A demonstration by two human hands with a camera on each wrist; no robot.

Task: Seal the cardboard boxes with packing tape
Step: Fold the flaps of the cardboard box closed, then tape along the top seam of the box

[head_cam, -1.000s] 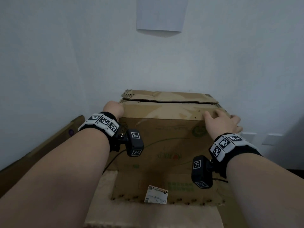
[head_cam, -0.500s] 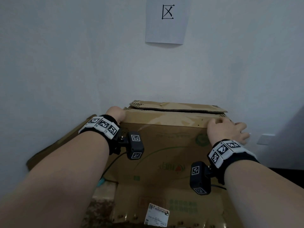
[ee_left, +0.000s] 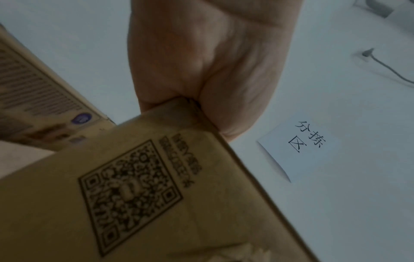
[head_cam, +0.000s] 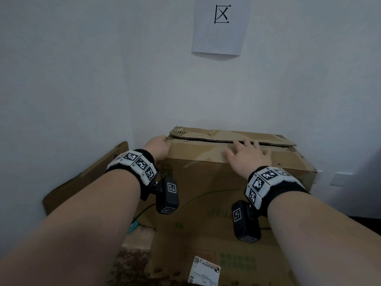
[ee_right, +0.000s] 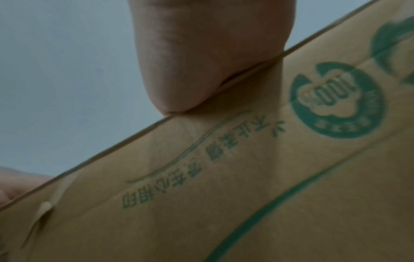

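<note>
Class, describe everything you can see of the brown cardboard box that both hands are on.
The cardboard box is brown corrugated board, worn and creased, standing against a white wall. Its near side carries green print, a QR code by the left corner and a round green emblem. The top flaps are folded down, the far flap ragged-edged and slightly raised, a dark gap between them. No tape on that seam shows. The left hand holds the top left corner; the right hand lies flat on the near flap.
</note>
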